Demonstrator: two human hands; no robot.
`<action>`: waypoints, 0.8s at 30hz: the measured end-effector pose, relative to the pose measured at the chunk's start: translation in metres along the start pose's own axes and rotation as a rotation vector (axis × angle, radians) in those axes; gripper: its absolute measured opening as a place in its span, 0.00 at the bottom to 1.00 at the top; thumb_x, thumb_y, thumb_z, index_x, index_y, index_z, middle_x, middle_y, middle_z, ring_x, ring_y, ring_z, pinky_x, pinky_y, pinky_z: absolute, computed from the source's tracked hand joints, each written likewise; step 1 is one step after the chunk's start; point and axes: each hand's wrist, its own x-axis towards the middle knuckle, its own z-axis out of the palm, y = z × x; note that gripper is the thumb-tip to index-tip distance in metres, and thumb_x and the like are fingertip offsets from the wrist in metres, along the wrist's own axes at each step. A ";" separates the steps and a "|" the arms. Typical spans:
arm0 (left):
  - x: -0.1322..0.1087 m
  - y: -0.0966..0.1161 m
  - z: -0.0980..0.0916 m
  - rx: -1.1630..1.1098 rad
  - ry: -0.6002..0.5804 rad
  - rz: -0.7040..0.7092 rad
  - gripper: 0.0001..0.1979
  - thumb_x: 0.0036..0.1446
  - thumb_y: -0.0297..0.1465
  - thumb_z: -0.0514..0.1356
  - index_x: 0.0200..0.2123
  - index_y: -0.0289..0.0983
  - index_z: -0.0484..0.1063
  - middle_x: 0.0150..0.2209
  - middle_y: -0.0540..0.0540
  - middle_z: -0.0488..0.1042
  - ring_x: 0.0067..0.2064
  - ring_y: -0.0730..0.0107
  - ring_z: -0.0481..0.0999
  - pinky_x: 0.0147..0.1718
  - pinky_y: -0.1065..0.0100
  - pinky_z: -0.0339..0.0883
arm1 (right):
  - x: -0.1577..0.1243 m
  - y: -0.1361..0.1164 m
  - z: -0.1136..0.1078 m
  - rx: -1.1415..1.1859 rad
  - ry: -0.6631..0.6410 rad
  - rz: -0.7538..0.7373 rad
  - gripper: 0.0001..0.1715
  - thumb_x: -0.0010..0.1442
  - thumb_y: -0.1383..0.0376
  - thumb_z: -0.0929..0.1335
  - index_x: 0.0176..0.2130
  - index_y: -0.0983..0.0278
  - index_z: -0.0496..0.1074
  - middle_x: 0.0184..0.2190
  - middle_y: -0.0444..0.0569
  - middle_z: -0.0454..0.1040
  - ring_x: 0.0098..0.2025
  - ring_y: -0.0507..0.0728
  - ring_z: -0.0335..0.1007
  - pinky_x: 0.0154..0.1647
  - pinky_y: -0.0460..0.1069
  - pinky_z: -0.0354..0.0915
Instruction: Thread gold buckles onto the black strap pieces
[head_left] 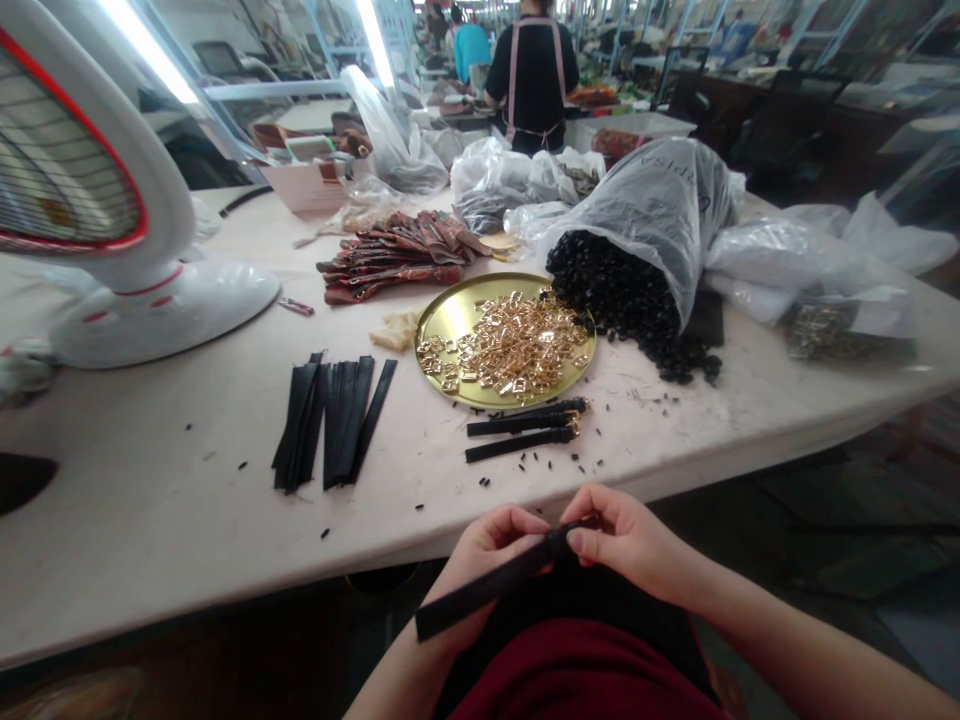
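Over my lap, just off the table's front edge, both hands hold one black strap (pixel 480 592). My left hand (pixel 491 545) pinches it near its upper end, and the long free part slants down to the left. My right hand (pixel 619 535) grips the end itself, fingertips closed, so whatever sits at that end is mostly hidden. Beyond my hands lie several black straps with gold buckles (pixel 525 428). Behind them a round gold tray (pixel 429 315) carries a heap of gold buckles (pixel 521 345). Plain black straps (pixel 349 420) lie in two bunches to the left.
A plastic bag (pixel 645 200) spills small black pieces (pixel 615 280) beside the tray. Folded brown strips (pixel 401 255) lie behind it. A white heater (pixel 161 300) stands at left, small snips (pixel 296 306) near its base. Clear bags (pixel 817 270) sit at right. A person (pixel 534 75) stands beyond the table.
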 end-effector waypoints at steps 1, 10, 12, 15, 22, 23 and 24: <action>0.001 0.000 -0.001 0.071 -0.008 -0.003 0.08 0.46 0.33 0.63 0.27 0.33 0.71 0.23 0.49 0.74 0.25 0.75 0.70 0.27 0.74 0.62 | -0.001 -0.001 -0.001 -0.046 -0.006 0.003 0.08 0.51 0.63 0.68 0.32 0.65 0.66 0.23 0.42 0.68 0.25 0.50 0.64 0.27 0.45 0.60; -0.002 0.006 -0.004 0.574 -0.079 0.027 0.07 0.47 0.32 0.59 0.29 0.35 0.74 0.27 0.50 0.76 0.30 0.70 0.71 0.29 0.72 0.62 | -0.007 0.000 -0.006 -0.235 -0.100 0.018 0.04 0.50 0.68 0.67 0.31 0.64 0.68 0.22 0.41 0.68 0.25 0.50 0.62 0.25 0.44 0.58; -0.003 0.013 -0.004 0.545 -0.130 -0.046 0.09 0.49 0.33 0.57 0.31 0.35 0.73 0.27 0.49 0.76 0.30 0.69 0.72 0.28 0.72 0.63 | -0.005 0.000 -0.006 -0.188 -0.092 0.039 0.05 0.50 0.68 0.67 0.32 0.64 0.67 0.22 0.41 0.68 0.25 0.50 0.63 0.25 0.44 0.58; -0.004 0.029 -0.006 0.554 -0.220 -0.053 0.12 0.53 0.34 0.53 0.36 0.35 0.73 0.31 0.48 0.77 0.33 0.68 0.73 0.32 0.71 0.64 | -0.001 0.000 -0.007 -0.134 -0.037 0.057 0.05 0.51 0.67 0.67 0.32 0.64 0.66 0.21 0.41 0.68 0.25 0.51 0.64 0.25 0.44 0.59; -0.003 0.047 -0.011 0.984 -0.242 0.138 0.13 0.51 0.31 0.54 0.40 0.41 0.73 0.35 0.50 0.77 0.34 0.66 0.73 0.33 0.71 0.62 | 0.005 0.005 -0.005 -0.286 0.043 -0.013 0.03 0.51 0.68 0.67 0.30 0.64 0.67 0.24 0.42 0.68 0.26 0.51 0.63 0.25 0.45 0.59; -0.002 0.045 -0.010 1.036 -0.231 0.168 0.13 0.50 0.30 0.55 0.40 0.41 0.72 0.36 0.49 0.77 0.35 0.64 0.73 0.33 0.70 0.62 | 0.005 0.006 -0.004 -0.271 0.049 -0.006 0.04 0.51 0.67 0.67 0.31 0.64 0.67 0.25 0.42 0.68 0.26 0.51 0.63 0.25 0.45 0.59; 0.000 0.041 -0.009 1.089 -0.204 0.200 0.13 0.49 0.30 0.55 0.39 0.41 0.72 0.36 0.48 0.76 0.36 0.63 0.73 0.34 0.69 0.62 | 0.006 0.007 -0.004 -0.237 0.051 0.008 0.04 0.51 0.66 0.66 0.31 0.64 0.66 0.25 0.42 0.68 0.26 0.51 0.64 0.26 0.45 0.60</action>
